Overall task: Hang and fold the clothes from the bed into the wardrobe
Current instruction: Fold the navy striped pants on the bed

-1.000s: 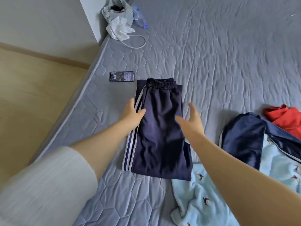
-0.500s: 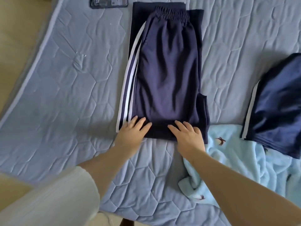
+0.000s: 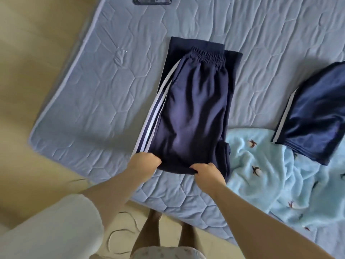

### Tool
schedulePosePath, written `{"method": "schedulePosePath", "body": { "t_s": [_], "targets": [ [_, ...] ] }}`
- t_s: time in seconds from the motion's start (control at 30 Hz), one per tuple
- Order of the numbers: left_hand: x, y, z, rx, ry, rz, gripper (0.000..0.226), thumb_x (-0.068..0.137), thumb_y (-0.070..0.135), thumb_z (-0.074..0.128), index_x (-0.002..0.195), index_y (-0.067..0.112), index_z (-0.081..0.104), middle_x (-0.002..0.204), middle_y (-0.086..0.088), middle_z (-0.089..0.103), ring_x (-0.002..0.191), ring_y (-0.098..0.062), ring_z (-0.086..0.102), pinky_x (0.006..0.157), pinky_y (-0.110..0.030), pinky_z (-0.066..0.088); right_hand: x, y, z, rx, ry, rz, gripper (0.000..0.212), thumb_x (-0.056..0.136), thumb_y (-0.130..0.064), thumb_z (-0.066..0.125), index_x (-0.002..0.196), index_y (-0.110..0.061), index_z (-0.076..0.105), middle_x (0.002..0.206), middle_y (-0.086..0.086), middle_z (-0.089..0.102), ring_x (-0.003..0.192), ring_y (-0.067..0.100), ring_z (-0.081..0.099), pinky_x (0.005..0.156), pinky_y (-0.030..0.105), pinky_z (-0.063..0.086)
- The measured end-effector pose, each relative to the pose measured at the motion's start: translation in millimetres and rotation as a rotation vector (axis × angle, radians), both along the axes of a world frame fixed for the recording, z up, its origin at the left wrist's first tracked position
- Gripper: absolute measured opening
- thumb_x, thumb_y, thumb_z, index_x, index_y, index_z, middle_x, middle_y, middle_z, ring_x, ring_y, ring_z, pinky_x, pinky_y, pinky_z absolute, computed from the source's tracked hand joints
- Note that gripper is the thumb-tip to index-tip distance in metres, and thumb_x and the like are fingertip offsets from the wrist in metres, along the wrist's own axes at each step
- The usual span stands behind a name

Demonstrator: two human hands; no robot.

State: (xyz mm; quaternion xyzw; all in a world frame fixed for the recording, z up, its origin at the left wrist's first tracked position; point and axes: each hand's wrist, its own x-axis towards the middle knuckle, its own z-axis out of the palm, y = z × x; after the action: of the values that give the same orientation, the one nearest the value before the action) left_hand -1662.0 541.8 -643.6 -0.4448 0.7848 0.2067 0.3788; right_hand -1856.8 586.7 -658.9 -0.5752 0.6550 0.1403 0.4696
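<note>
1. Your left hand (image 3: 144,161) and right hand (image 3: 206,171) each pinch the near hem of the navy trousers (image 3: 190,113), fingers curled.
2. The navy trousers lie folded on the mattress (image 3: 93,90), stretching away from its near edge.

left hand (image 3: 144,161) and right hand (image 3: 204,170) now gripping trousers (image 3: 190,116) near edge

A quilted grey-blue bed (image 3: 93,109) stands on a pale tan floor (image 3: 28,53), softly lit.

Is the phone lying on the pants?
No, the phone lies on the bare mattress, well apart from the pants.
</note>
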Motion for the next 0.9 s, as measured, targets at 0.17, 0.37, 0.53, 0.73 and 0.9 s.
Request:
{"method": "schedulePosePath", "body": {
  "t_s": [0.17,0.37,0.53,0.73,0.9],
  "targets": [
    [21,73,1,0.261,-0.106,0.042,0.036,0.088,0.000,0.039,0.119,0.009,0.056,0.118,-0.011,0.059,0.112,-0.030,0.055,0.087,-0.035,0.042,20,77,15,0.219,-0.061,0.021,0.051,0.087,-0.006,0.035,0.128,-0.030,0.055,0.122,0.009,0.058,0.116,0.026,0.049,0.095,0.031,0.043],
    [29,81,0,0.486,0.077,0.325,0.045,0.090,0.002,0.041,0.130,0.019,0.053,0.134,-0.001,0.052,0.125,-0.020,0.047,0.102,-0.023,0.033,19,90,16,0.335,-0.112,0.030,0.043,0.087,-0.022,0.049,0.128,-0.030,0.053,0.130,-0.001,0.055,0.120,0.022,0.049,0.100,0.030,0.041],
    [4,-2,3,0.080,0.352,0.806,0.041,0.084,0.007,0.052,0.123,0.020,0.057,0.124,-0.004,0.060,0.113,-0.023,0.055,0.091,-0.024,0.040,-8,17,14,0.005,-0.044,-0.442,0.034,0.088,-0.019,0.054,0.121,-0.017,0.058,0.122,0.008,0.061,0.113,0.026,0.054,0.095,0.029,0.040],
    [-26,-96,-18,-0.255,0.555,0.913,0.057,0.076,0.018,0.070,0.129,0.013,0.047,0.131,-0.009,0.048,0.114,-0.027,0.049,0.086,-0.026,0.036,-33,-82,-7,-0.229,-0.060,-0.654,0.054,0.087,-0.020,0.054,0.138,-0.015,0.039,0.134,0.006,0.045,0.106,0.021,0.049,0.077,0.024,0.037],
    [-36,-123,-54,-0.199,0.488,1.025,0.102,0.065,0.032,0.082,0.145,0.020,0.019,0.149,-0.009,0.018,0.137,-0.023,0.024,0.110,-0.035,0.027,-36,-121,-34,-0.073,-0.095,-0.800,0.067,0.081,-0.024,0.067,0.137,-0.008,0.034,0.127,0.010,0.050,0.110,0.028,0.052,0.090,0.038,0.046]
  ]
}}
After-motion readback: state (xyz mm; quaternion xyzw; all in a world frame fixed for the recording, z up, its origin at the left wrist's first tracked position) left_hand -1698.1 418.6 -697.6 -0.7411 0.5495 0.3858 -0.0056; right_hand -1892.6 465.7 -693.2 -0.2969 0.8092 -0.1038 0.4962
